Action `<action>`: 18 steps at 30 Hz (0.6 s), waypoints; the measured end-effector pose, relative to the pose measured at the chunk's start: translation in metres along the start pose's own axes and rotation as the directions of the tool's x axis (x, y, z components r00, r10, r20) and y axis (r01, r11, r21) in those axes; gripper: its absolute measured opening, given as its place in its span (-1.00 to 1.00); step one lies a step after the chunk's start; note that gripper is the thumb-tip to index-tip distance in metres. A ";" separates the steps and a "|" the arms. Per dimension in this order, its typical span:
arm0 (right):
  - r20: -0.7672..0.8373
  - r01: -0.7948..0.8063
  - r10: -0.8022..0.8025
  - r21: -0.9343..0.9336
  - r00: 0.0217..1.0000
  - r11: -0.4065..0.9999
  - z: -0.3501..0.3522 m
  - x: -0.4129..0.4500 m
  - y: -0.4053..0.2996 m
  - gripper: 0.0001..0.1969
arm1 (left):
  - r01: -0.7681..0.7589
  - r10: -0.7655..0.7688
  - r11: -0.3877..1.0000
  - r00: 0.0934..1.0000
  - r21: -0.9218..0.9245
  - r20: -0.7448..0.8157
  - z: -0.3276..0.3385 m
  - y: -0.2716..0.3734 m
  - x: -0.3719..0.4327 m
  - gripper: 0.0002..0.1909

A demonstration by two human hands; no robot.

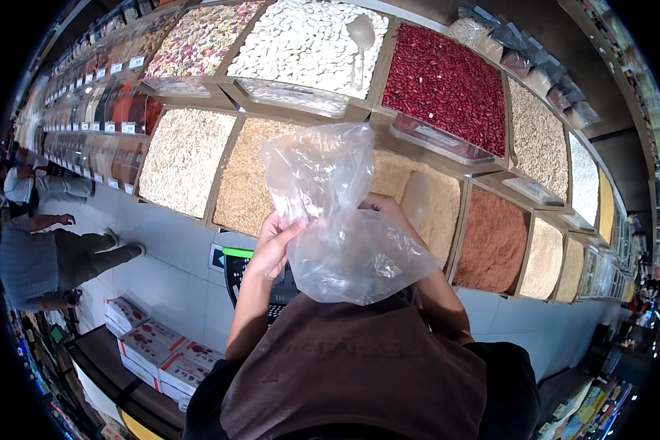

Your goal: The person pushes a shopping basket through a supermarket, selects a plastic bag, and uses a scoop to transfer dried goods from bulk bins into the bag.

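Note:
A clear plastic bag [363, 258] hangs in front of my chest, gathered to a narrow neck in its middle. Its upper part flares over the grain bins, and its lower part spreads against my brown apron [357, 363]. My left hand [275, 242] pinches the bag's left edge between thumb and fingers. At the right of the neck, my right hand [384, 207] grips the plastic, its fingertips partly hidden behind it. Just past that hand, a translucent scoop [416, 198] rests in a bin of light brown grain [443, 220].
Wooden-framed bins hold white beans [302, 44], red kidney beans [445, 82], pale flakes [184, 159] and reddish grain [489, 242]. A black basket with a green rim [237, 252] is below my left hand. Stacked cartons [151, 344] stand lower left; a person [49, 258] is at left.

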State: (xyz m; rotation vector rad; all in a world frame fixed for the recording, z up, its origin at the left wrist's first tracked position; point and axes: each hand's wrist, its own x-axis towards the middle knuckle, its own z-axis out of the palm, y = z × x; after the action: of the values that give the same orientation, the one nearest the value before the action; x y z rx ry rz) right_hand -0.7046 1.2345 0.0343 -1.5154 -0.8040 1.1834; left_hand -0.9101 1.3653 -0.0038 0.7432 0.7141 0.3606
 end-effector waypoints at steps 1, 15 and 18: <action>-0.026 0.050 -0.052 -0.062 0.998 0.997 -0.004 0.008 0.004 -0.76 | -0.007 0.007 1.000 1.000 -0.005 -0.001 -0.002 0.001 0.002 -0.66; -0.354 -0.202 -0.258 -0.858 0.899 0.472 -0.081 0.225 -0.089 -0.66 | -0.164 0.159 0.987 0.954 0.001 -0.253 -0.007 -0.014 0.027 -0.55; -0.386 -0.255 -0.177 -0.829 0.905 0.498 -0.083 0.231 -0.095 -0.64 | -0.153 0.131 0.987 0.951 -0.057 -0.281 0.014 -0.014 0.019 -0.53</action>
State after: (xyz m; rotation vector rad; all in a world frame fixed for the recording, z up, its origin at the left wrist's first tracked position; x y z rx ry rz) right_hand -0.5493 1.4457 0.0613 -2.5362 -1.1394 0.3418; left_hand -0.8855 1.3590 -0.0157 0.6780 0.9062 0.6293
